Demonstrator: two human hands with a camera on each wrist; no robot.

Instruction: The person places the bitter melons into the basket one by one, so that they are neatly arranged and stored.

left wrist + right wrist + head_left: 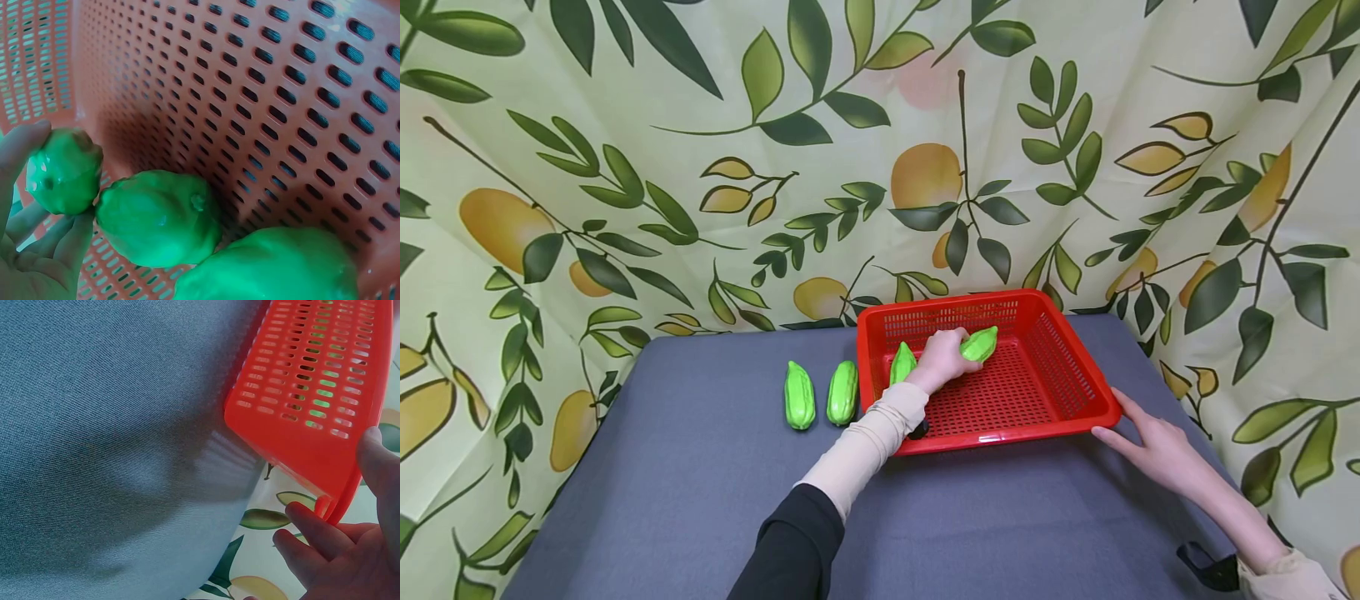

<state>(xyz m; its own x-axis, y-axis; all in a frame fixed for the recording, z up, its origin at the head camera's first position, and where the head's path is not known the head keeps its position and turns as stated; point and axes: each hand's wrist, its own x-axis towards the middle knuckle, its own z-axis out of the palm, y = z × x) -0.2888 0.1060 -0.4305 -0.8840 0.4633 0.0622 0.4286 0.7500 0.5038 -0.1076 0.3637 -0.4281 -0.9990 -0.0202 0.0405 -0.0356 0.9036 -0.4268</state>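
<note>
My left hand (pixel 946 358) is inside the red plastic basket (pixel 1078 367). It grips a bright green, ridged bitter melon (pixel 979 343), with thumb and fingers on either side of it in the left wrist view. Behind this hand, another bitter melon (pixel 902 363) lies along the basket's left side. Two bitter melons, a middle one (pixel 159 219) and a nearer one (pixel 269 269), rest by the perforated wall. At the basket's front right corner, my right hand (pixel 1161 450) holds the rim between its thumb (pixel 373 440) and fingers (pixel 319 534).
Left of the basket, a bitter melon (pixel 799 396) and a second bitter melon (pixel 842 393) lie side by side on the grey-blue tablecloth (pixel 700 467). A leaf-and-fruit patterned curtain (pixel 850 167) hangs behind the table and along both sides.
</note>
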